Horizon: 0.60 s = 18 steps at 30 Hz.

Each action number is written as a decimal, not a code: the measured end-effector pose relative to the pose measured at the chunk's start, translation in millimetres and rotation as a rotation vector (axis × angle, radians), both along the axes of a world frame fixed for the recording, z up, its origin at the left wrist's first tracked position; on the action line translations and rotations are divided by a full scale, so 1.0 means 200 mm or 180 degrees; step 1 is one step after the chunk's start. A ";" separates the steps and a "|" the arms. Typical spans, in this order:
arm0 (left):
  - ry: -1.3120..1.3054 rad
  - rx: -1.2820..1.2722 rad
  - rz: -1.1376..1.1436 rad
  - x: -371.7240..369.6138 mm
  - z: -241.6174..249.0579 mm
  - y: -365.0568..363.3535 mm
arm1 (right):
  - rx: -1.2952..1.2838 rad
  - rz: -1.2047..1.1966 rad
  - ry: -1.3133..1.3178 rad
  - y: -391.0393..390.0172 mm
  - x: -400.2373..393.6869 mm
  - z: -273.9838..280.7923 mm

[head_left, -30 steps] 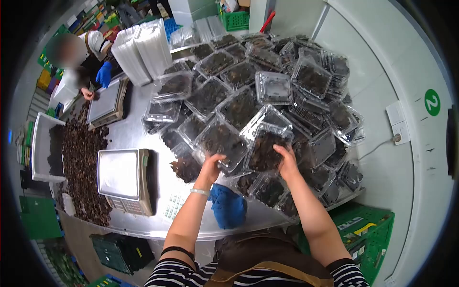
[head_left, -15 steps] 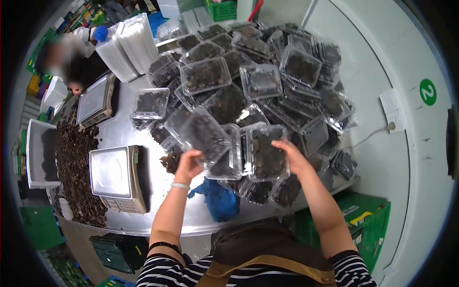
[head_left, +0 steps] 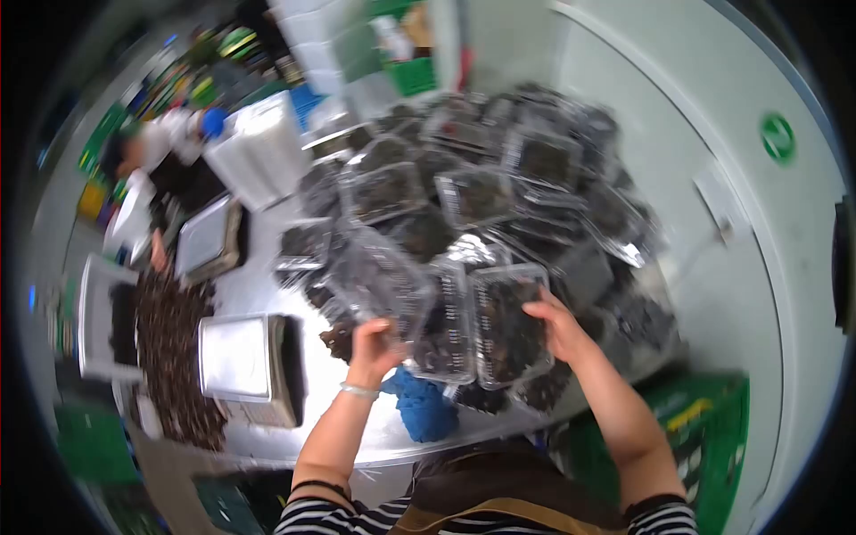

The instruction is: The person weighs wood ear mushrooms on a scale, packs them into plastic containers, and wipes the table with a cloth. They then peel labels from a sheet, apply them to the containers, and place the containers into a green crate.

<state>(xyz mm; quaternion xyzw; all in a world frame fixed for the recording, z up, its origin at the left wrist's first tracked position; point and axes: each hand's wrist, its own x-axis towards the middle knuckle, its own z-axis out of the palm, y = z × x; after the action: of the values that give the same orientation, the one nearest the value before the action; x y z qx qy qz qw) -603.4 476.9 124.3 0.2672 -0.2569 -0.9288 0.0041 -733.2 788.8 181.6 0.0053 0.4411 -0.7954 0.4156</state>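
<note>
My left hand (head_left: 375,351) is closed on the near end of a clear plastic box (head_left: 382,276), which tilts up and away over the pile. My right hand (head_left: 560,327) grips the right side of a second clear plastic box (head_left: 511,332) filled with dark brown pieces, thumb on its top. Between the two lies another filled box (head_left: 446,325), partly covered by the left one. A crumpled blue cloth (head_left: 424,408) rests just below my left hand, and a few loose brown pieces (head_left: 336,341) lie beside it.
A large heap of filled plastic boxes (head_left: 477,196) covers the table's back and right. On the left are a scale (head_left: 236,357), loose dark pieces (head_left: 169,357), a white tub (head_left: 94,316) and stacked empty containers (head_left: 259,147). Another person (head_left: 178,169) works beyond a second scale (head_left: 209,241).
The camera view has shifted, so the table sits lower in it and is blurred. Both hands keep their boxes. The other person's hand now reaches down near the loose pieces.
</note>
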 end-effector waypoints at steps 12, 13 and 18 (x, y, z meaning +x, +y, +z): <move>0.1816 -0.1253 -0.2270 -0.03 0.58 1.40 | -0.0124 -0.2304 0.0348 1.41 1.12 0.57; 0.1406 -0.0390 -0.2721 -0.04 0.62 1.60 | 0.0229 -0.2540 0.0368 1.56 1.27 0.54; 0.0329 0.0836 -0.4541 -0.01 0.51 2.59 | 0.0092 -0.4001 -0.0262 2.11 1.94 0.33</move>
<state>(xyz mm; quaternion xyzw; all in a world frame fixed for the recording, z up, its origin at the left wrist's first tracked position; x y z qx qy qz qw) -605.5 993.9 225.7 -0.0113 -0.2544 -0.7400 -0.6225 -345.4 1210.0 248.5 0.2998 0.3481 -0.8808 -0.1148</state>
